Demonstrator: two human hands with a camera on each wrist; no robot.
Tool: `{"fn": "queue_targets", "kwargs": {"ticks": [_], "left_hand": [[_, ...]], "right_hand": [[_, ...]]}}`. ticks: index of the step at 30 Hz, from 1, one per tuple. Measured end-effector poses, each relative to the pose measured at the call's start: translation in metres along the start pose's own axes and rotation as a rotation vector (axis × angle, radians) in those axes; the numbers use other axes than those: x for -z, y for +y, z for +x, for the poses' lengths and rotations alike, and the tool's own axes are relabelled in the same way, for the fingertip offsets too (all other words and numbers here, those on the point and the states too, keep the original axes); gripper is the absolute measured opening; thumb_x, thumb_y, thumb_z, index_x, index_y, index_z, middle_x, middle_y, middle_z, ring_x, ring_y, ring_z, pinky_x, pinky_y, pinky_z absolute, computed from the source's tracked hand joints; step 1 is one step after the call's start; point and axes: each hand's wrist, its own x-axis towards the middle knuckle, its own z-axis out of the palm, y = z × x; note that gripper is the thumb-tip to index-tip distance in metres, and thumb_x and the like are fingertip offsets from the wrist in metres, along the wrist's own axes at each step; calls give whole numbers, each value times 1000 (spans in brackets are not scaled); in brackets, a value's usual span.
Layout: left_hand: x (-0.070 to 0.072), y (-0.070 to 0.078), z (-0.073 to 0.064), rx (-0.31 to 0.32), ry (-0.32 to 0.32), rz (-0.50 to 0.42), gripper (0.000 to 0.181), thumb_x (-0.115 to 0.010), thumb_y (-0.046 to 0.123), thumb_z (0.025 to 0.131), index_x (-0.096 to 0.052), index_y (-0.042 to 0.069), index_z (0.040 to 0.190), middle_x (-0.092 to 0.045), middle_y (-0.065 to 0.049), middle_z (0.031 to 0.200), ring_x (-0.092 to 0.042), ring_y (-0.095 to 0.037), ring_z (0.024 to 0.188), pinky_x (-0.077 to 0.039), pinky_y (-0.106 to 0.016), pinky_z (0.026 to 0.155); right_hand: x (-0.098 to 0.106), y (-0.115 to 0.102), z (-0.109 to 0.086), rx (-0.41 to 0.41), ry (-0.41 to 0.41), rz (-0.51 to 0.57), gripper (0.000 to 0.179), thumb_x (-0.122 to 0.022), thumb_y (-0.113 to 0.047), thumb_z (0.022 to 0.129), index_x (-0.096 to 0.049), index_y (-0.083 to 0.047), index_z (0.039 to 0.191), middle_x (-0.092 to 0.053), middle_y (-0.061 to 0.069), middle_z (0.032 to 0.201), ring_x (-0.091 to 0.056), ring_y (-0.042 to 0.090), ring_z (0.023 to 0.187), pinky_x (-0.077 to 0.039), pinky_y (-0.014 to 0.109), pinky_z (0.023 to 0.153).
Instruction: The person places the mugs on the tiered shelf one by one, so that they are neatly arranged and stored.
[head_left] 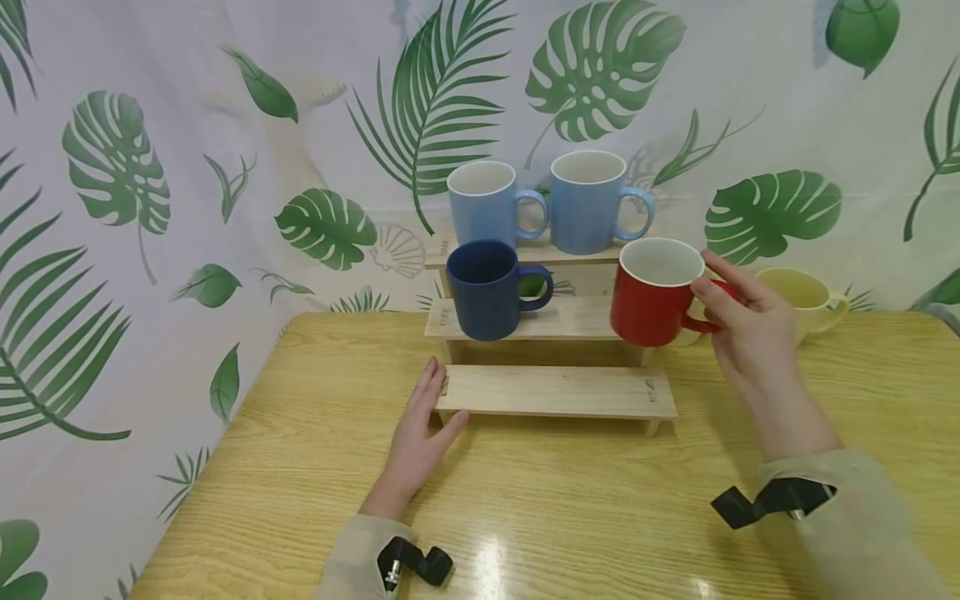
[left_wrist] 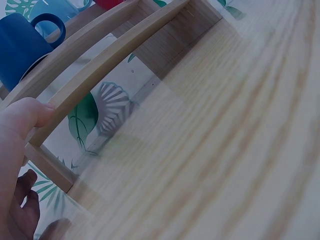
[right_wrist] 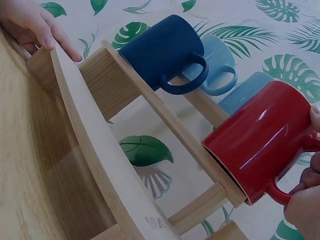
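My right hand (head_left: 753,325) grips a glossy red mug (head_left: 651,300) by its handle, with fingertips at the rim. The mug's base is at the right end of the middle tier of a three-tier wooden rack (head_left: 555,390). My left hand (head_left: 416,442) holds the left end of the lowest tier, thumb along the front edge, as the left wrist view also shows. A dark blue mug (head_left: 483,292) stands on the left of the middle tier, its handle pointing right. Two light blue mugs, one on the left (head_left: 480,200) and one on the right (head_left: 587,204), stand on the top tier.
A yellow mug (head_left: 798,287) stands on the wood-grain table (head_left: 570,508) behind my right hand, partly hidden by it. A pale cup edge (head_left: 686,338) shows behind the red mug. Behind the rack hangs a white cloth (head_left: 322,150) with green leaf prints.
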Motion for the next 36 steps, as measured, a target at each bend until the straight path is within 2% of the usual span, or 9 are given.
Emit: {"fn": "queue_targets", "kwargs": {"ticks": [5, 15, 20, 25, 34, 36], "left_hand": [[0, 1, 1, 0, -3, 1, 72, -59, 40, 94, -23, 18, 153, -12, 1, 160, -14, -14, 143, -18, -47, 112], [1, 4, 0, 6, -5, 3, 73, -59, 40, 94, -23, 18, 153, -12, 0, 160, -12, -14, 143, -18, -47, 112], [2, 3, 0, 7, -6, 6, 73, -59, 41, 94, -22, 18, 153, -12, 1, 160, -11, -13, 143, -18, -47, 112], [2, 3, -1, 5, -7, 6, 73, -58, 43, 94, -22, 18, 153, -12, 1, 160, -10, -14, 143, -18, -49, 112], [1, 2, -1, 1, -9, 8, 73, -58, 42, 94, -22, 19, 153, -12, 1, 160, -12, -14, 143, -19, -48, 112], [1, 2, -1, 3, -10, 7, 73, -59, 42, 94, -22, 19, 153, -12, 1, 160, -11, -14, 143, -18, -47, 112]], "right_hand": [[-3, 2, 5, -32, -9, -36, 33, -64, 12, 84, -69, 1, 115, -60, 7, 103, -57, 15, 74, -48, 21, 62], [-3, 4, 10, -59, -39, -71, 35, -64, 9, 85, -68, -2, 118, -64, 8, 100, -64, 17, 83, -52, 23, 76], [-4, 4, 9, -88, -37, -103, 36, -66, 5, 85, -68, -5, 120, -62, 8, 104, -60, 16, 86, -51, 21, 75], [-5, 5, 8, -83, -39, -130, 37, -66, 4, 86, -68, -6, 121, -63, 6, 106, -60, 16, 88, -52, 21, 76], [-17, 21, 11, -65, -112, -208, 35, -64, 3, 88, -68, -8, 121, -67, 4, 106, -59, 15, 88, -54, 25, 73], [-19, 23, 12, -81, -126, -214, 36, -64, 2, 88, -67, -8, 122, -66, 2, 112, -59, 15, 92, -53, 24, 75]]}}
